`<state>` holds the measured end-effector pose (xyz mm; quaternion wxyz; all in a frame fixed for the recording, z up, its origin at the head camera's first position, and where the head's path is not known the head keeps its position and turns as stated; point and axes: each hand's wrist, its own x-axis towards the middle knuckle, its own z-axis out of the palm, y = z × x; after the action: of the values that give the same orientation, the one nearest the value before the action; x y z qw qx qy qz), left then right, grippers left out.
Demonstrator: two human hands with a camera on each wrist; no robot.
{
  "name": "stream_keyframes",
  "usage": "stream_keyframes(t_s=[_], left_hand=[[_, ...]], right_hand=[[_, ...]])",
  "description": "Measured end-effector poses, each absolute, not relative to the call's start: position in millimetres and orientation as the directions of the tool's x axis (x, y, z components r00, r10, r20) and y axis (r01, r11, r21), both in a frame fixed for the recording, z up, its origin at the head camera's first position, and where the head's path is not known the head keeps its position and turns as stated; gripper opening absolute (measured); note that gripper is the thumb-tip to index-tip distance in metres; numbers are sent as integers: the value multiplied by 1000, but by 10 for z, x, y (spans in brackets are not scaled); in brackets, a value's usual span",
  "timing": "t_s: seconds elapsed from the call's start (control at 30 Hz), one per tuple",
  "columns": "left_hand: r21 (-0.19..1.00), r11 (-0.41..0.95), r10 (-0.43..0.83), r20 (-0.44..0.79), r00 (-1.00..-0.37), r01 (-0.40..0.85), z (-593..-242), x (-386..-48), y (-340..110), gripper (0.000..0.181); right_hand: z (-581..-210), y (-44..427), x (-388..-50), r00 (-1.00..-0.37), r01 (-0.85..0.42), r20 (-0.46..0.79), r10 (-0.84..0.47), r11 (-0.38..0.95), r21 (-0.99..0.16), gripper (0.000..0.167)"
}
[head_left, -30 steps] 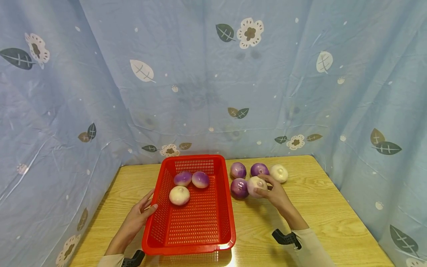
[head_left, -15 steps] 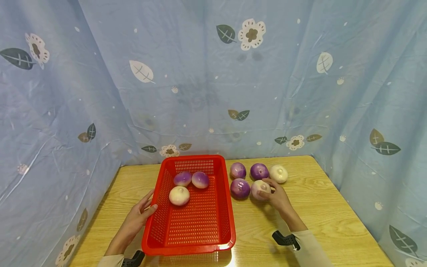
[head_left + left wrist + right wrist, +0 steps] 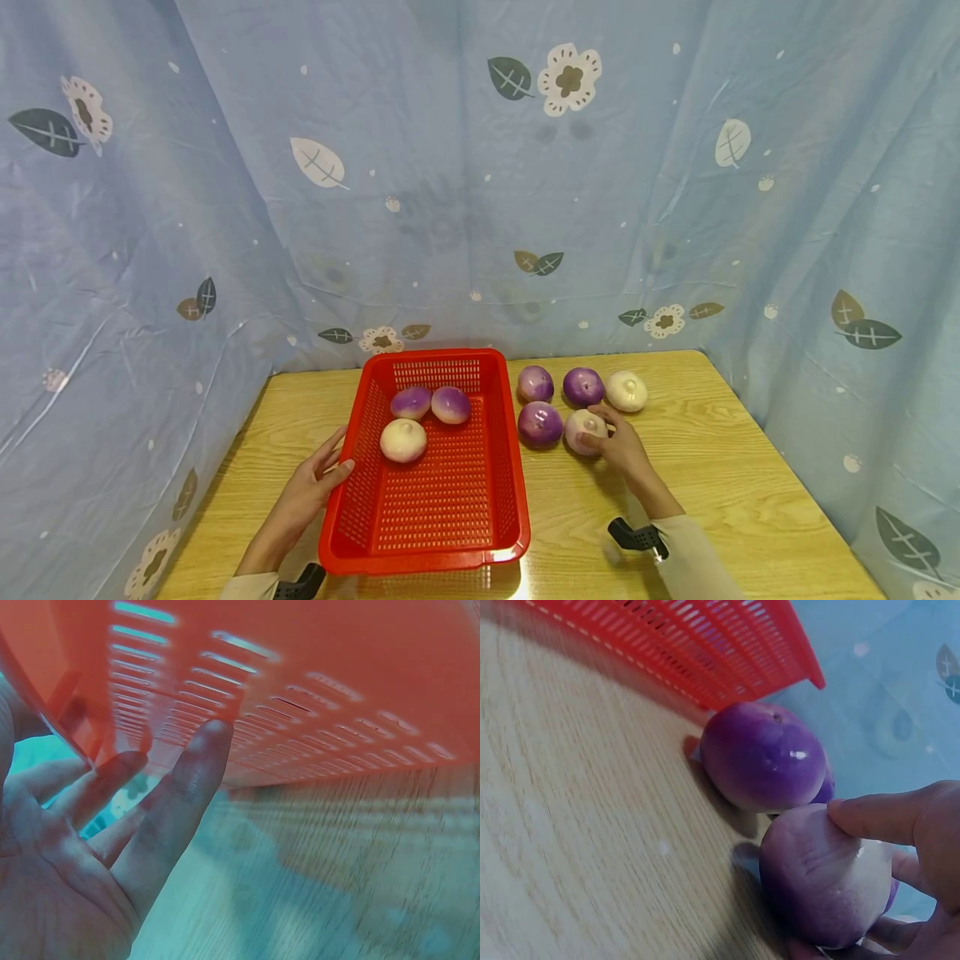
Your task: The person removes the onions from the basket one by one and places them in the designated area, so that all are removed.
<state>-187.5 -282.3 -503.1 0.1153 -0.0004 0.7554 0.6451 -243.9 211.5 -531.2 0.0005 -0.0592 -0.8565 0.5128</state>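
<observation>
My right hand (image 3: 619,446) holds a pale purple-and-white turnip (image 3: 583,432), its whitish side with the small nub facing up. In the right wrist view, my thumb lies on top of this turnip (image 3: 817,877) and other fingers curl beneath it, at the tabletop. Just left of it sits a dark purple turnip (image 3: 540,424). Behind are two purple turnips, one (image 3: 536,383) by the basket and another (image 3: 583,387), plus a cream one (image 3: 627,391). My left hand (image 3: 311,483) touches the red basket's left side (image 3: 336,517), fingers fairly straight against its slotted outer wall (image 3: 300,712).
Inside the red basket lie two purple-and-white turnips, one (image 3: 411,402) beside the other (image 3: 451,405), and a cream-topped one (image 3: 403,440) in front of them. All stands on a wooden table (image 3: 720,467). A blue patterned curtain (image 3: 420,208) encloses the back and sides.
The pale turnip in my right hand has moved right and slightly nearer, away from touching the dark purple turnip, and lowered toward the table. My left hand and the basket have stayed put.
</observation>
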Motion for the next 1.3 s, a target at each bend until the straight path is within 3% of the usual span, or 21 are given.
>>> stream_keyframes(t_s=[0.37, 0.7, 0.87, 1.07, 1.3], left_hand=[[978, 158, 160, -165, -973, -139, -5047, -1872, -2832, 70], [976, 160, 151, -171, -974, -146, -5052, -1865, -2822, 70], [976, 172, 149, -157, -976, -131, -5046, -1874, -2816, 70], [976, 172, 148, -162, -976, -136, -5054, -1867, -2823, 70], [974, 190, 142, -151, -978, -122, -5049, -1869, -2827, 69]], right_hand=[[-5360, 2117, -2480, -991, 98, -32, 133, 523, -847, 58], [-5341, 2182, -2430, -987, 98, -22, 157, 496, -863, 61], [-5245, 2205, -2361, -981, 111, -12, 195, 504, -857, 60], [-5045, 2143, -2294, -978, 29, 75, 195, 482, -875, 54], [-4733, 2009, -2201, -981, -13, 93, 168, 424, -906, 50]])
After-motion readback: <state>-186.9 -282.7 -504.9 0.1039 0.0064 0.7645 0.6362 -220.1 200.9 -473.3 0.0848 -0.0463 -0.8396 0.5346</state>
